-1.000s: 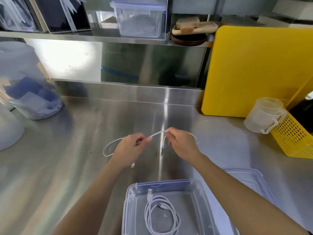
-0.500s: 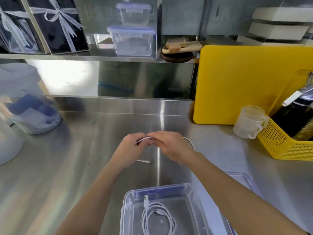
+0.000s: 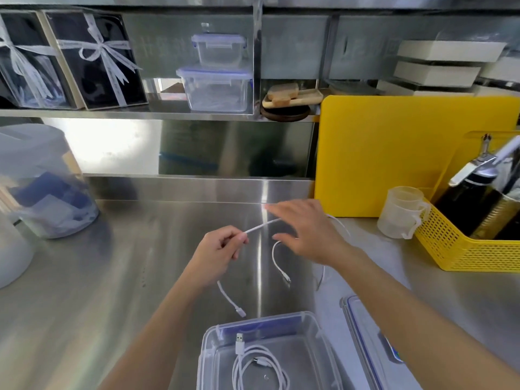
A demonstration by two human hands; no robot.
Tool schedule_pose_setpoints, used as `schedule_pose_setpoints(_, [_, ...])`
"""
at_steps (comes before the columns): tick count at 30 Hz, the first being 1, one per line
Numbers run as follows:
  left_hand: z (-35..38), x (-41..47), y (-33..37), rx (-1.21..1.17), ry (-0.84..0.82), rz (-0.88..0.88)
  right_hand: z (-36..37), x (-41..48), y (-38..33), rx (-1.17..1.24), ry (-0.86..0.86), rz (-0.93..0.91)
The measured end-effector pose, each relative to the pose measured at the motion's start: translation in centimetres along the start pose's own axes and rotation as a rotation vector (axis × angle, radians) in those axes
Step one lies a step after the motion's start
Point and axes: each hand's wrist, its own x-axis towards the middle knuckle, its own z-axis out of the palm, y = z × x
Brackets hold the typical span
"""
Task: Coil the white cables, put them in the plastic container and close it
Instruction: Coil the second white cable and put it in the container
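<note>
A white cable (image 3: 261,226) stretches in the air between my hands, over the steel counter. My left hand (image 3: 216,256) pinches it, and a short tail hangs below to a connector (image 3: 241,312). My right hand (image 3: 311,235) holds the other stretch with fingers extended; a loop shows past the hand, and the far end (image 3: 281,270) curls down beneath it. The clear plastic container (image 3: 261,319) stands open at the bottom centre. A second white cable (image 3: 260,367) lies coiled inside. Its lid (image 3: 361,333) lies flat to the right, partly under my right forearm.
A yellow cutting board (image 3: 394,153) leans on the back wall at right. In front stand a translucent measuring cup (image 3: 399,213) and a yellow basket (image 3: 464,249) with bottles. A large clear jar (image 3: 45,190) sits at left. Lidded boxes (image 3: 216,88) are on the shelf.
My hands were together on the cable; now they have drawn apart, the right one moving right and away, stretching a length between them. Both cable ends now hang free.
</note>
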Motion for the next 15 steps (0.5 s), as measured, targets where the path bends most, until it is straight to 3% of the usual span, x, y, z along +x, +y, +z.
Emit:
schedule_pose_setpoints(3, [1.0,0.4,1.7,0.010,-0.030,0.062,0.7,0.2,-1.8,0.097,0.034,-0.134])
schedule_pose_setpoints(6, [0.7,0.2,1.9,-0.027,-0.020,0.024,0.1,0.5,-0.6,0.069,0.271,-0.087])
schedule_pose_setpoints(8, [-0.1,-0.2,1.4,-0.095,-0.008,-0.033,-0.7,0.6,1.0,0.099,0.433,0.084])
schedule_pose_setpoints(11, [-0.7,-0.8,0.7,-0.221,-0.047,-0.161,-2.0,1.0,3.1,0.281,0.433,0.435])
schedule_pose_setpoints(15, [-0.6,-1.0,1.7,-0.654,-0.080,-0.213,-2.0,0.4,4.0,0.247,0.412,0.563])
